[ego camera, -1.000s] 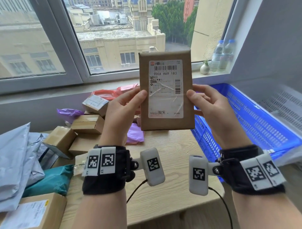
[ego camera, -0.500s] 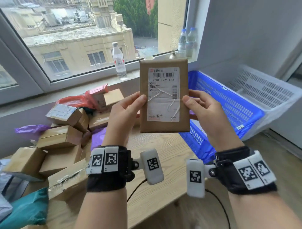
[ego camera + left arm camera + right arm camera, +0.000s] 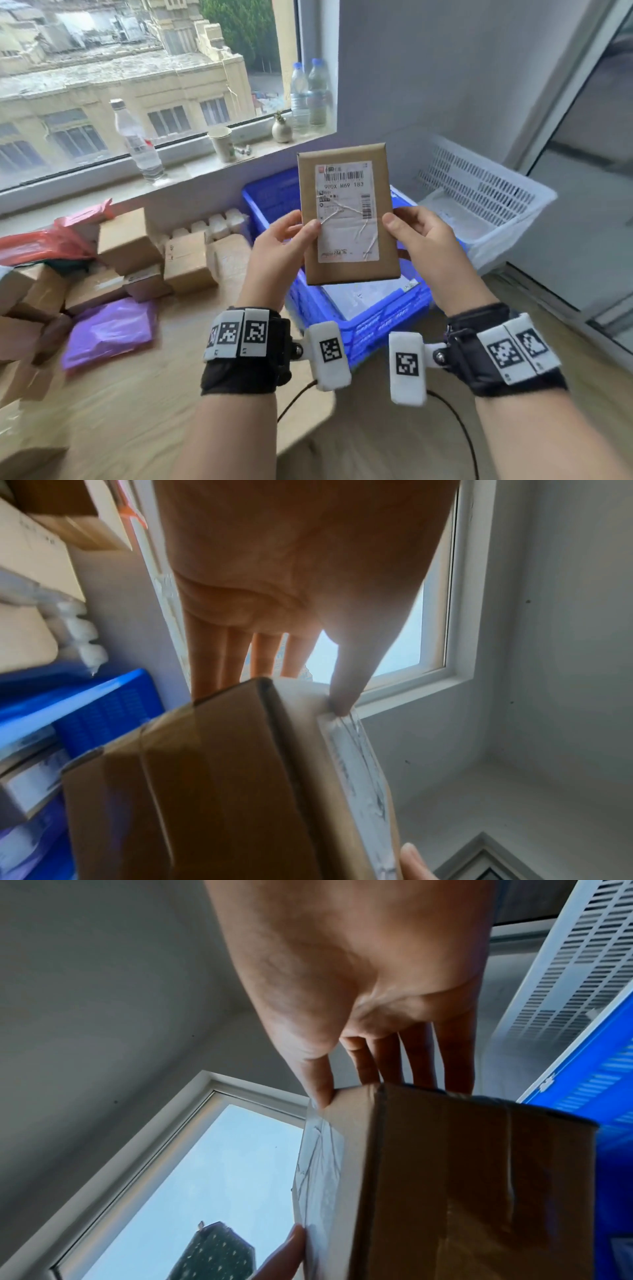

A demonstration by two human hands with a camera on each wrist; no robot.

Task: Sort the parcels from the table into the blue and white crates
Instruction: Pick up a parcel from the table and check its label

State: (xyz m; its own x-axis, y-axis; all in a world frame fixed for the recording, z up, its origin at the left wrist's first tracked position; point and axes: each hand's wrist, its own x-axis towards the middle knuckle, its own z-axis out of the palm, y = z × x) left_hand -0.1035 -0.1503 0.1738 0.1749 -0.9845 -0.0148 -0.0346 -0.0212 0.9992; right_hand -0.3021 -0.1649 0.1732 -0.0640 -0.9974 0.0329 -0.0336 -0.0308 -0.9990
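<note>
Now you are holding the brown parcel [image 3: 349, 216] upright above the blue crate [image 3: 387, 322], your left hand [image 3: 279, 250] and right hand [image 3: 424, 250] pinching its two side edges, with the white crate [image 3: 486, 192] just beyond to the right.

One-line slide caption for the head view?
Both hands, left and right, hold a flat brown cardboard parcel upright above the blue plastic crate.

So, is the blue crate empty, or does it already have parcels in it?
Not empty. The blue crate already holds at least one flat white parcel, visible below the brown box held above it. The box hides the rest.
</note>
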